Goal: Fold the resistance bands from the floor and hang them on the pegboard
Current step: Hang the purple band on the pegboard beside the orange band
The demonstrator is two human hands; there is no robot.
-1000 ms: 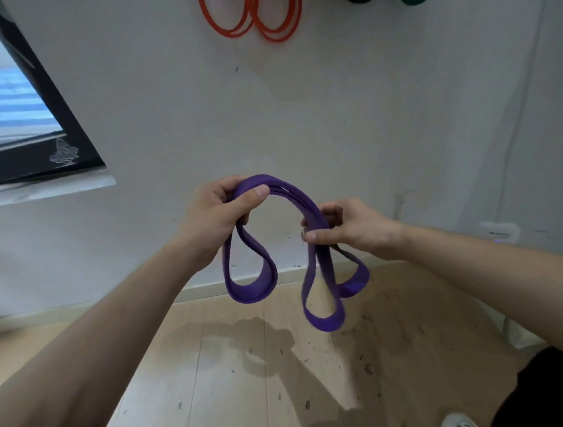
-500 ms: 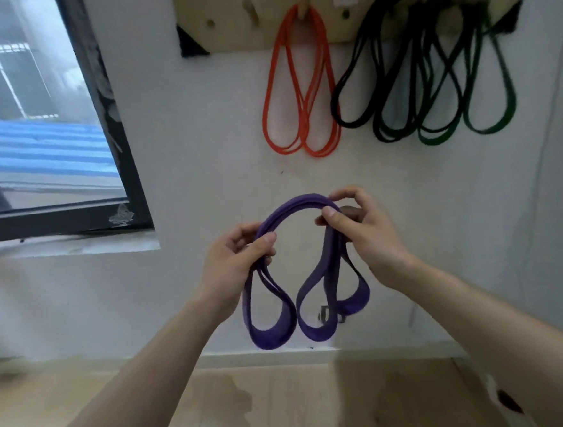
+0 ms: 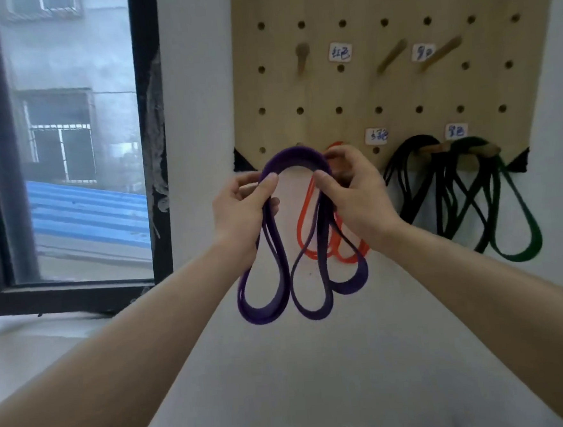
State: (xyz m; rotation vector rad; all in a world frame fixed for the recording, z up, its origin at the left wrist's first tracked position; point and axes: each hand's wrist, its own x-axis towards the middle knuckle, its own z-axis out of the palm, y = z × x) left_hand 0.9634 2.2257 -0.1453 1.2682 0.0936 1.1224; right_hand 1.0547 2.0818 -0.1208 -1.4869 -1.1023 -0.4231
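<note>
The purple band (image 3: 289, 157) is folded into loops and held in front of the pegboard's (image 3: 381, 89) lower left corner. Its long axis is vertical: the bend arches on top, level with the pegboard's bottom holes, and three loops hang down past its lower edge. The left hand (image 3: 240, 216) pinches the arch's left side between thumb and curled fingers, and the right hand (image 3: 356, 201) pinches the right side likewise. Behind, an orange band (image 3: 303, 231) hangs from the pegboard, with black bands (image 3: 412, 197) and a green band (image 3: 522, 249) along its right part. A window (image 3: 68, 145) lies left of the pegboard.
</note>
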